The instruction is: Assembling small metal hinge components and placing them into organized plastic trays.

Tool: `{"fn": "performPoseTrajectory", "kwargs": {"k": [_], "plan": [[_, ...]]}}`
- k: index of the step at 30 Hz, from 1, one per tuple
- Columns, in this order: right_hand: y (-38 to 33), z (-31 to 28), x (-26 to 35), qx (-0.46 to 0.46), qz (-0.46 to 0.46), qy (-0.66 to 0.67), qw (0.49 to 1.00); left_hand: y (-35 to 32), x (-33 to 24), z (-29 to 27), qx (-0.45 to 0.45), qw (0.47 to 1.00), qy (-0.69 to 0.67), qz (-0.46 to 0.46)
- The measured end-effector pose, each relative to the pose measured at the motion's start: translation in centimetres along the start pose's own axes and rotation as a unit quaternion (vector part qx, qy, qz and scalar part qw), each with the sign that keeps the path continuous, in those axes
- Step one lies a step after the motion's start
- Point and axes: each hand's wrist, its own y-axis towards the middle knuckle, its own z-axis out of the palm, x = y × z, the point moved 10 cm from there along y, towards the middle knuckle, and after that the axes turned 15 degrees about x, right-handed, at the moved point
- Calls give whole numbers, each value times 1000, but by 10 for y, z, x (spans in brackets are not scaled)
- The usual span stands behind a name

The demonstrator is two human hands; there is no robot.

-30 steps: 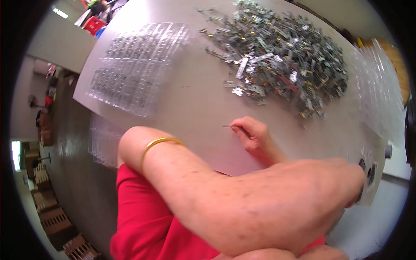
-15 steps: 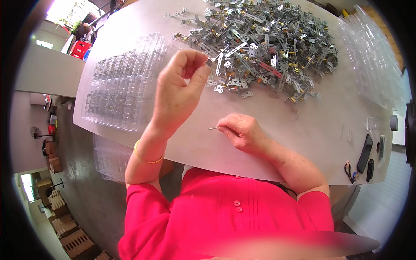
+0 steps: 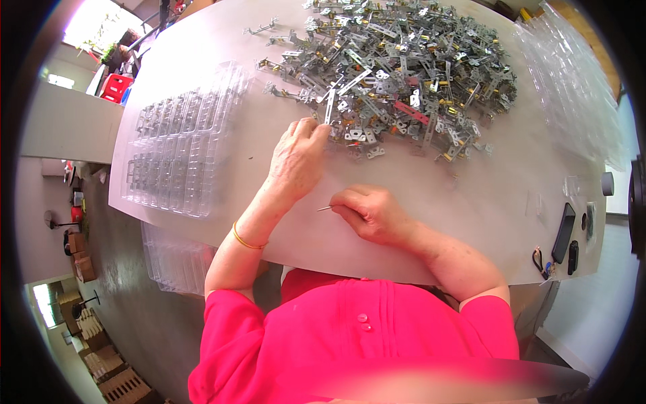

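Your left hand [image 3: 296, 158] reaches across the white desk [image 3: 471, 222] to the near edge of a large heap of small metal parts [image 3: 397, 74], fingertips pinched on a silvery strip [image 3: 330, 108] at the pile's rim; the grip looks closed around that piece, though your fingers hide the contact itself. Your right hand [image 3: 373, 214] rests on the desk nearer your body, its grip closed on a thin metal pin [image 3: 325, 209] that pokes out to the left between thumb and forefinger. A gold bangle [image 3: 247, 239] circles your left wrist. To your left lies a clear plastic compartment tray [image 3: 178, 151], with another clear tray [image 3: 176, 259] below the desk edge. A stack of clear trays [image 3: 572, 87] sits at the far right, and a dark phone [image 3: 563, 232] lies near the desk's right edge.
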Motion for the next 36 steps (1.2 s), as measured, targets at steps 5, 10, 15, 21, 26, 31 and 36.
{"fn": "performPoseTrajectory", "kwargs": {"k": [5, 10, 15, 21, 26, 31, 36], "plan": [[-2, -1, -1, -7, 1, -7, 1000, -2, -2, 0, 33, 998, 53, 1], [-2, -1, 0, -2, -2, -14, 1000, -16, -8, -15, -14, 995, 95, 30], [-2, -1, 0, -7, -4, -24, 1000, -26, -5, -56, -100, 994, -48, 16], [-4, -1, -1, -10, -18, -13, 1000, -41, 55, -42, -74, 881, -439, -159], [-1, 0, 3, -4, -36, -26, 999, -56, 94, -5, 16, 870, -432, -237], [-2, -2, 2, -4, -25, -18, 1000, -56, 101, -10, 62, 915, -291, -274], [-1, -3, 2, -8, -27, -8, 1000, -58, 85, -42, 26, 973, 37, -224]]}}
